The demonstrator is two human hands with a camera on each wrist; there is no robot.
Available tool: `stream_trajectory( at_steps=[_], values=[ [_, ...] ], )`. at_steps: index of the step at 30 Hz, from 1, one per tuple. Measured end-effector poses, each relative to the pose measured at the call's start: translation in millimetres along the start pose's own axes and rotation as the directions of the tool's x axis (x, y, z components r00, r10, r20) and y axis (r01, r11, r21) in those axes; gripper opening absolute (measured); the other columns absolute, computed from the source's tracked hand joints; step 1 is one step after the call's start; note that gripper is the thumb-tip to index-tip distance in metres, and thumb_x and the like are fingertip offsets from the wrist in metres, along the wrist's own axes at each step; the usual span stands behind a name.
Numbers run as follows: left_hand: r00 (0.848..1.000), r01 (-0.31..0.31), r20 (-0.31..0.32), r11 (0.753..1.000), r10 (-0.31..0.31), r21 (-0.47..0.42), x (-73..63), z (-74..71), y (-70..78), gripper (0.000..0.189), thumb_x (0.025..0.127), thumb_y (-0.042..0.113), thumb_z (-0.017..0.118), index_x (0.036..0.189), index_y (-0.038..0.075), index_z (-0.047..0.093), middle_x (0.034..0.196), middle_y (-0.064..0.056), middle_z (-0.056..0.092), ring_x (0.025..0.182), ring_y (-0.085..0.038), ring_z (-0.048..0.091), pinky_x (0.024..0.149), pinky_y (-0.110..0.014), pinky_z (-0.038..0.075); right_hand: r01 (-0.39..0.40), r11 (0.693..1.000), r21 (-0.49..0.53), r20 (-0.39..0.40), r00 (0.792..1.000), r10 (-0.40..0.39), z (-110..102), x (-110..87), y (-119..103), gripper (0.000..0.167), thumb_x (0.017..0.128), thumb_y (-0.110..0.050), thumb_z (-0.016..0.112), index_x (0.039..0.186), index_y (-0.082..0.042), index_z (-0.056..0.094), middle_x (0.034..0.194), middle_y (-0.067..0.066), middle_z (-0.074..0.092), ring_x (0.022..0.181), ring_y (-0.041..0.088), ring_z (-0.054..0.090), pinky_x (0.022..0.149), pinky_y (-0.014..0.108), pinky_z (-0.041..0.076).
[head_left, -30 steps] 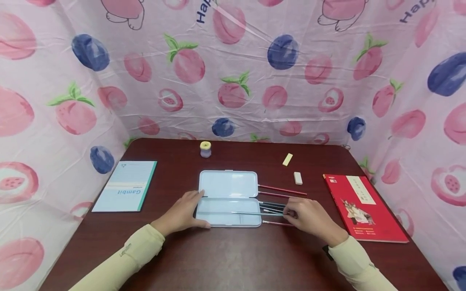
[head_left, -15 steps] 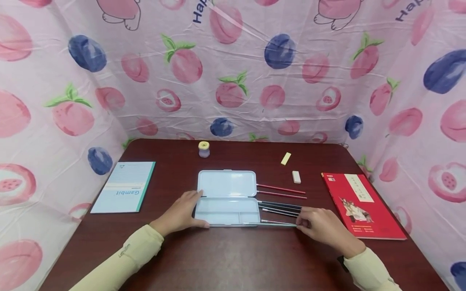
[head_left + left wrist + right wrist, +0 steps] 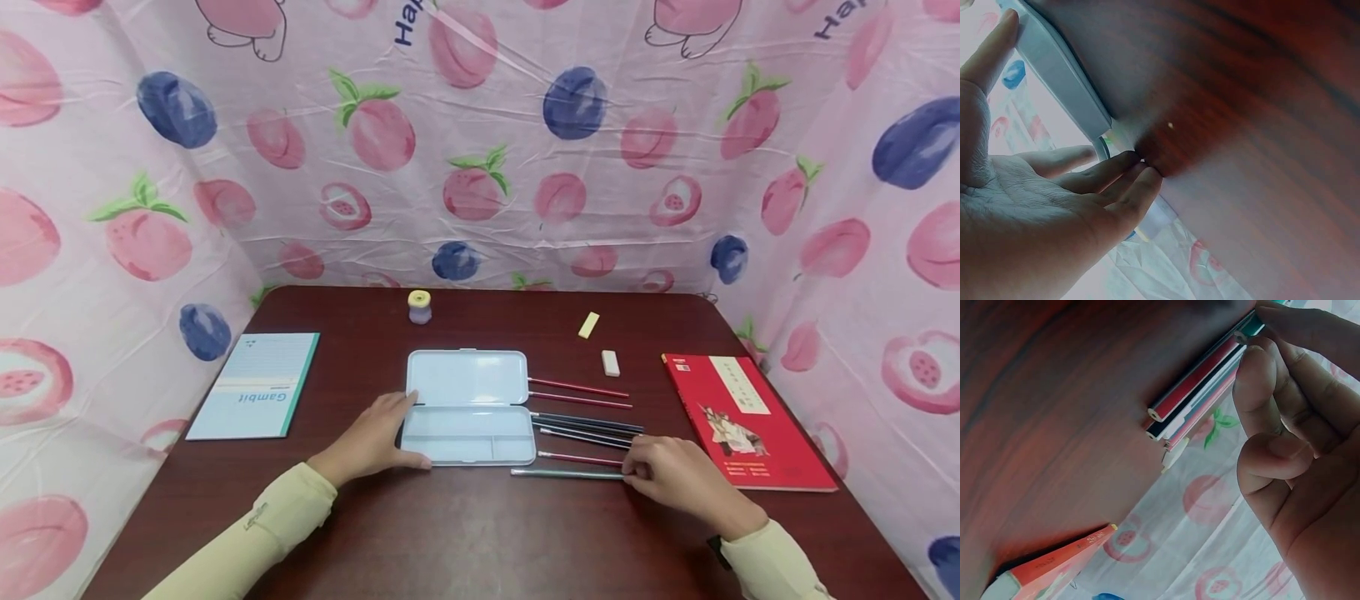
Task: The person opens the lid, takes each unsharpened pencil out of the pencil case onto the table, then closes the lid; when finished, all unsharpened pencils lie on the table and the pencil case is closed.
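Note:
My right hand (image 3: 671, 473) pinches the end of a green pencil (image 3: 562, 474), which lies low over the table in front of the other pencils. In the right wrist view, thumb and fingertips close on the green pencil (image 3: 1251, 326) near its end. Behind it lie a red pencil (image 3: 581, 458), several black pencils (image 3: 588, 429) and two red pencils (image 3: 581, 393) further back. An open pale blue pencil case (image 3: 450, 422) lies flat to their left. My left hand (image 3: 375, 442) rests at the case's left end, fingers extended, thumb at its near edge.
On the left lies a Gambit notebook (image 3: 255, 387); a red book (image 3: 750, 425) is at the right. A white eraser (image 3: 611, 363) and a yellow strip (image 3: 588, 325) sit beyond the pencils. Further back stands a small yellow-topped pot (image 3: 420, 307). Fruit-printed cloth (image 3: 480, 133) surrounds the table.
My right hand has drawn the green pencil from over the case to the right and nearer, down in front of the red pencil. The left hand has stayed at the case.

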State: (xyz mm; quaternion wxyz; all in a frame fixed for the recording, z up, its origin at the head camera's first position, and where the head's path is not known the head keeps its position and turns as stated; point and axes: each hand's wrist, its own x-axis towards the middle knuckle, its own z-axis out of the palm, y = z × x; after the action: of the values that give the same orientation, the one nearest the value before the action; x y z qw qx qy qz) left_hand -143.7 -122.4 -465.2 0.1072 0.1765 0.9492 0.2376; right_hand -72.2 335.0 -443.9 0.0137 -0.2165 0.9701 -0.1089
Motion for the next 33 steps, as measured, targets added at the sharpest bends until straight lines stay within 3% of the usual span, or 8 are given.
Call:
stream_trajectory(
  at_steps=[6, 17, 26, 33],
  values=[
    [1.000, -0.008, 0.001, 1.000, 0.008, 0.003, 0.1, 0.8, -0.9, 0.116, 0.077, 0.055, 0.093, 0.165, 0.004, 0.037, 0.168, -0.023, 0.041, 0.156, -0.041, 0.038, 0.126, -0.060, 0.038, -0.021, 1.000, 0.012, 0.025, 0.999, 0.021, 1.3, -1.8, 1.7, 0.015, 0.080, -0.023, 0.093, 0.084, -0.027, 0.080, 0.076, -0.019, 0.059, 0.063, -0.006, 0.042, 0.059, 0.018, 0.045],
    [0.999, -0.033, -0.011, 0.999, 0.033, 0.002, -0.8, 0.1, -1.5, 0.118, 0.077, 0.054, 0.094, 0.164, 0.001, 0.036, 0.167, -0.024, 0.041, 0.156, -0.041, 0.038, 0.126, -0.059, 0.038, -0.029, 0.999, -0.023, -0.004, 1.000, 0.029, 2.3, -4.5, 2.6, 0.017, 0.080, -0.023, 0.094, 0.079, -0.029, 0.078, 0.072, -0.020, 0.055, 0.062, -0.006, 0.041, 0.057, 0.018, 0.042],
    [1.000, -0.029, -0.006, 1.000, 0.029, -0.003, -0.9, 0.4, -0.5, 0.120, 0.077, 0.055, 0.094, 0.166, 0.002, 0.034, 0.168, -0.023, 0.041, 0.157, -0.040, 0.038, 0.126, -0.058, 0.038, -0.053, 0.998, 0.016, 0.010, 0.999, 0.053, -0.4, -4.5, 1.0, 0.016, 0.080, -0.029, 0.095, 0.083, -0.028, 0.079, 0.077, -0.018, 0.060, 0.064, -0.006, 0.043, 0.058, 0.019, 0.044],
    [1.000, -0.023, -0.011, 1.000, 0.023, -0.015, -1.3, -0.1, -0.4, 0.121, 0.076, 0.053, 0.095, 0.167, 0.002, 0.031, 0.168, -0.021, 0.042, 0.156, -0.039, 0.039, 0.126, -0.057, 0.039, -0.042, 0.994, 0.101, -0.090, 0.995, 0.051, -10.0, 21.4, -9.3, 0.010, 0.085, -0.027, 0.091, 0.090, -0.025, 0.082, 0.087, -0.013, 0.073, 0.071, -0.002, 0.055, 0.064, 0.022, 0.052]
  ],
)
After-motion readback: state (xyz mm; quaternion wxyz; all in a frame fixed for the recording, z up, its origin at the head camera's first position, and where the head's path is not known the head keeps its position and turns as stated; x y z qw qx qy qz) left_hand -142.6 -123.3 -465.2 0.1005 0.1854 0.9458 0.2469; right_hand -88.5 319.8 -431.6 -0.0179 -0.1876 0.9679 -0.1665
